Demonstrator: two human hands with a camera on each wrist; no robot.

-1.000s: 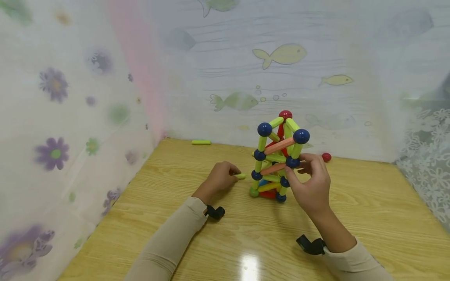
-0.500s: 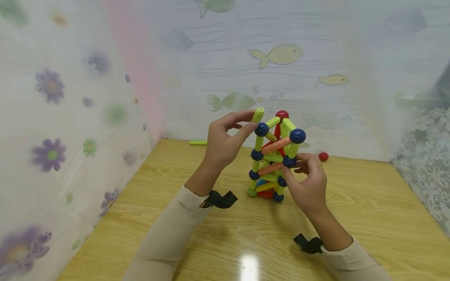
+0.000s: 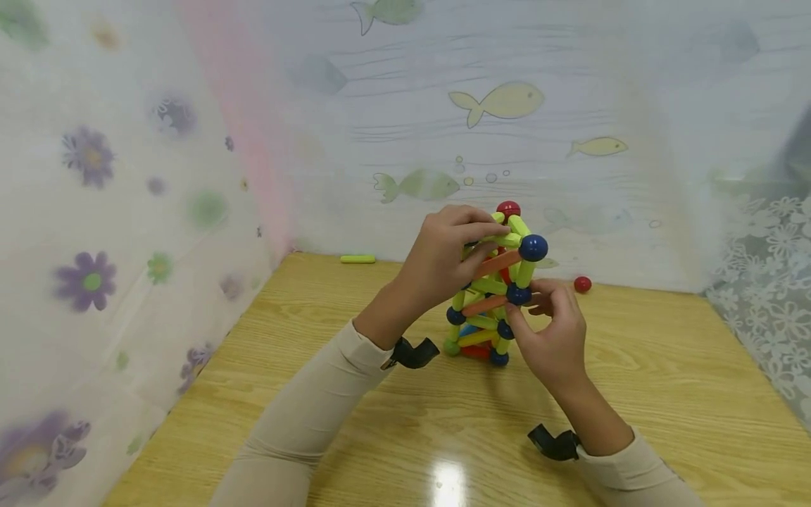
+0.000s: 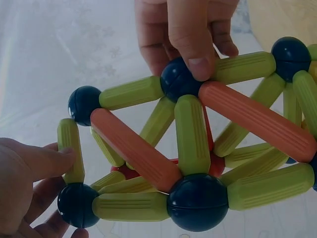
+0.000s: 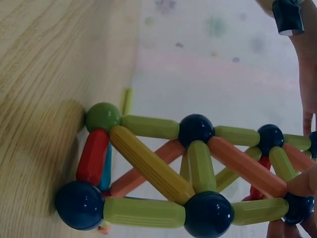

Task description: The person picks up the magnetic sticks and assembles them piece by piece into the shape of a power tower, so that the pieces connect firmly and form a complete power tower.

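A tower of magnetic sticks and balls (image 3: 484, 305) stands upright on the table. At its top, my left hand (image 3: 446, 253) pinches a light green stick (image 4: 72, 148) between thumb and fingers. In the left wrist view that stick spans two dark blue balls, its ends at or against them; in the head view the hand mostly covers the left ball. My right hand (image 3: 554, 338) grips a blue ball (image 3: 518, 294) on the tower's right side, thumb in front and fingers behind. A red ball (image 3: 509, 209) tops the tower. Lower sticks are orange, yellow, red and blue.
A loose light green stick (image 3: 357, 259) lies at the table's back left. One red ball (image 3: 583, 284) sits right of the tower near the back edge. Printed sheets (image 3: 329, 162) hang behind and beside the wooden table (image 3: 380, 436).
My left hand has picked up the light green stick from the table, lifted it, and brought it rightward to the tower's top between the blue balls. My right hand keeps its grip.
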